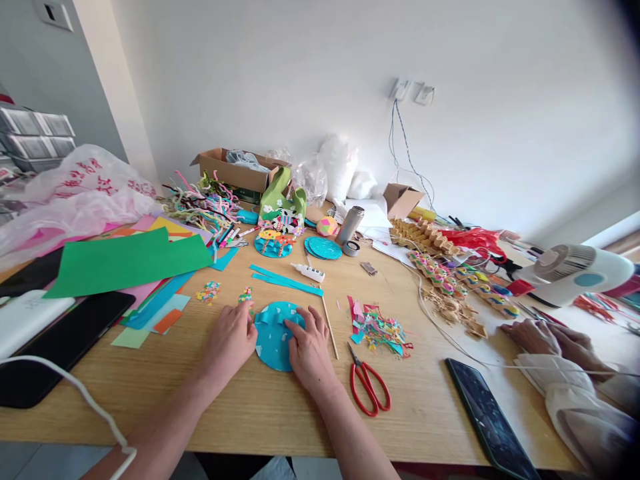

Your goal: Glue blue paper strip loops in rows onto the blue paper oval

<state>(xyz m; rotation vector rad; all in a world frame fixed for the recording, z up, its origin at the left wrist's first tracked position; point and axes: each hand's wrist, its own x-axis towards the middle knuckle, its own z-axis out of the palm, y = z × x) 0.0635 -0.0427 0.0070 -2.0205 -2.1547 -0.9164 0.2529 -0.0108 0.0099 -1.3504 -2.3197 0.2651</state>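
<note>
A round blue disc (273, 350) with small pale marks lies flat on the table before me, a raised wavy blue strip (274, 315) across its upper part. At the disc's left rim, my left hand (231, 339) is closed, fingers curled together with the thumb against the edge. My right hand (311, 343) rests over the right side, fingers apart, the index fingertip touching the disc by the strip. Just beyond my left fingertips is a small multicoloured piece (245, 295). A thin wooden stick (330, 328) lies right of my right hand.
Red-handled scissors (370, 387) and paper scraps (380, 330) lie to the right. Blue strips (285, 280) and a white glue bottle (309, 272) are beyond the disc. Green paper (130, 260) covers the left. Another person's hands (555, 343) rest near a phone (490, 417).
</note>
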